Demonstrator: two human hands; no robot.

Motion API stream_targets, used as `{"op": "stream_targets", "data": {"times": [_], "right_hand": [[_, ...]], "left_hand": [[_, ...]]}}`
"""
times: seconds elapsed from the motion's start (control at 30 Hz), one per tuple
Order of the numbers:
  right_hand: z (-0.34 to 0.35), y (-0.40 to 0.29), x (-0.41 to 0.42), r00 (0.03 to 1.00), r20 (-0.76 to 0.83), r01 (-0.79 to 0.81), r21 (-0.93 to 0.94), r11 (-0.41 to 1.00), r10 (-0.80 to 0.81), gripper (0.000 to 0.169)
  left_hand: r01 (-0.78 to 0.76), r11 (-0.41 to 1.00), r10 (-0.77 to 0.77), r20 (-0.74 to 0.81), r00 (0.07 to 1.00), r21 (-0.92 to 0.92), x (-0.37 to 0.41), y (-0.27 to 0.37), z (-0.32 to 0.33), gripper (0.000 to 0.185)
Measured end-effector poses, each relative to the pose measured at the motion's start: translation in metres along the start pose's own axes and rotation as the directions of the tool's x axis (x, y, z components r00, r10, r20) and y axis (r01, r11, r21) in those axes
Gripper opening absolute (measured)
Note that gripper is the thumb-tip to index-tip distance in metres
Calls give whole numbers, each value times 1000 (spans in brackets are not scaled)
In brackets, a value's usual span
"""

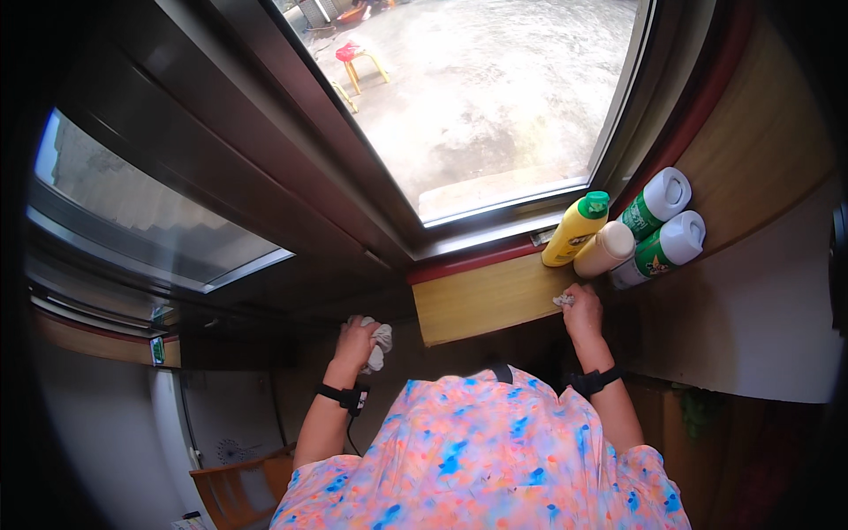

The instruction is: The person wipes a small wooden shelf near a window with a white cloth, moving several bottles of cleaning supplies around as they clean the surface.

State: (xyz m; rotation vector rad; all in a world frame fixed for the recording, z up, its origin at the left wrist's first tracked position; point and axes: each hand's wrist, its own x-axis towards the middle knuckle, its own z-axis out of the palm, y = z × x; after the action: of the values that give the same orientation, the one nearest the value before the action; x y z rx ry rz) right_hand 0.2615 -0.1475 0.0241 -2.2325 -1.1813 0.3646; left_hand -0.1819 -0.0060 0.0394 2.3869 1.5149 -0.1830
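Observation:
My left hand point(356, 342) grips a crumpled white cloth point(379, 341) in front of the dark window frame. Over the wooden windowsill point(483, 301), near its right end, my right hand point(584, 310) holds a small crumpled whitish piece of cloth or tissue point(564, 300). Just beyond that hand stand a yellow bottle with a green cap point(574, 232), a beige bottle point(603, 250) and two green-and-white spray cans with white caps, one can point(652, 202) behind the other can point(662, 248).
A dark-framed window point(371, 179) with a dark red edge point(467, 262) looks onto pale ground outside, where a yellow stool point(363, 63) stands. Another glass pane point(159, 212) is on the left. At lower left is a wooden chair point(238, 487); the wooden side panel point(748, 152) rises on the right.

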Motion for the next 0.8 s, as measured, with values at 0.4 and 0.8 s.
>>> {"op": "stream_targets", "data": {"times": [0.4, 0.8], "right_hand": [[5, 5, 0, 1000, -8, 9, -28, 1000, -9, 19], [6, 5, -1, 1000, -7, 10, -48, 999, -11, 18]], "left_hand": [[-474, 880, 420, -503, 755, 23, 48, 181, -101, 63], [-417, 872, 490, -454, 745, 257, 143, 190, -4, 59]]}}
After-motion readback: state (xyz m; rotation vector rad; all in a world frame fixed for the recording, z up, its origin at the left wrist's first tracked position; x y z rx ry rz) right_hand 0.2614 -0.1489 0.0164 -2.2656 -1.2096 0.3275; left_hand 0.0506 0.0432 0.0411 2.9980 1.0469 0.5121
